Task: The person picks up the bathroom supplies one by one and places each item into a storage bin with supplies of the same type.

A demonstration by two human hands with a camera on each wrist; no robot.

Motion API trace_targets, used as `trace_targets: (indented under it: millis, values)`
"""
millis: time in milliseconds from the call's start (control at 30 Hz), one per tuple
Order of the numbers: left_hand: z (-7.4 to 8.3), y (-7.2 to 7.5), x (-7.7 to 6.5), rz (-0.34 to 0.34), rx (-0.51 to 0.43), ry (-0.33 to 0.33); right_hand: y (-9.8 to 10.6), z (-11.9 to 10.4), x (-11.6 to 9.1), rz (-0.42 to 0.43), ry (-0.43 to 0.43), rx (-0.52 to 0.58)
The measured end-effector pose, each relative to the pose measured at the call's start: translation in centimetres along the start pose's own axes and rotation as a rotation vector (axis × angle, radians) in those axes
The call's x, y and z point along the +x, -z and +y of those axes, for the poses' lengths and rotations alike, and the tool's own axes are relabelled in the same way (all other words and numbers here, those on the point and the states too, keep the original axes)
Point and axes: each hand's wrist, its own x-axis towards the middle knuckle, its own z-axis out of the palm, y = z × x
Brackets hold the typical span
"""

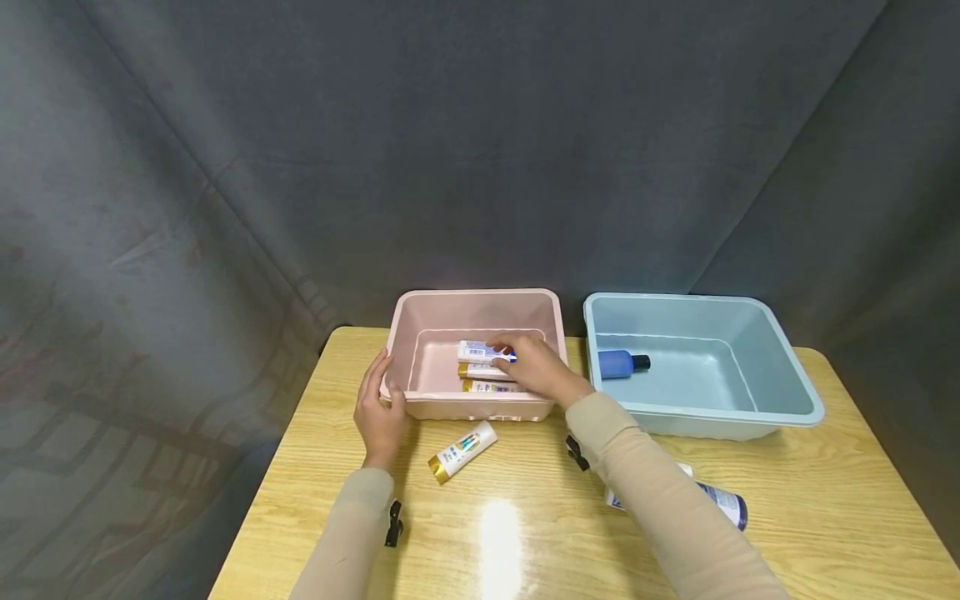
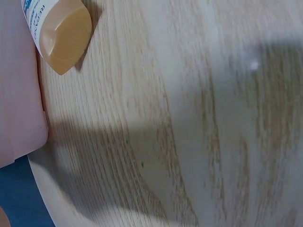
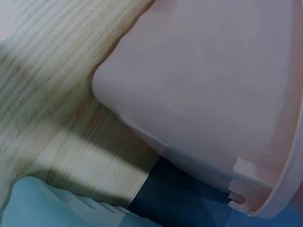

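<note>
In the head view my right hand [image 1: 531,365] reaches over the front rim of the pink basin [image 1: 427,406]. Its thumb and fingers pinch the right end of a white tube with blue print [image 1: 474,351]. Just in front of that lie two white tubes with gold caps, the nearer one [image 1: 483,387] close to the front wall. My left hand [image 1: 381,421] rests at the basin's front left corner, fingers extended along the outer wall. Outside the basin, another white tube with a gold cap [image 1: 462,452] lies on the table; its cap [image 2: 68,35] shows in the left wrist view.
A light blue basin [image 1: 705,414] stands to the right, with a blue bottle with a black cap [image 1: 617,364] lying inside. A white and blue bottle [image 1: 723,504] lies on the wooden table [image 1: 540,517], partly behind my right sleeve. Dark cloth [image 1: 480,167] hangs behind.
</note>
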Motion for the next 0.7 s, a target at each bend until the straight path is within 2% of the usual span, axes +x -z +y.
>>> trace_targets:
  millis: [267, 700]
  values:
    - [0.2, 0.0, 0.0, 0.001, -0.010, 0.009, 0.1, -1.2, -0.7, 0.033, 0.011, 0.021]
    - [-0.2, -0.3, 0.0, 0.030, -0.021, -0.008, 0.2, -2.0, -2.6, 0.161, 0.114, 0.023]
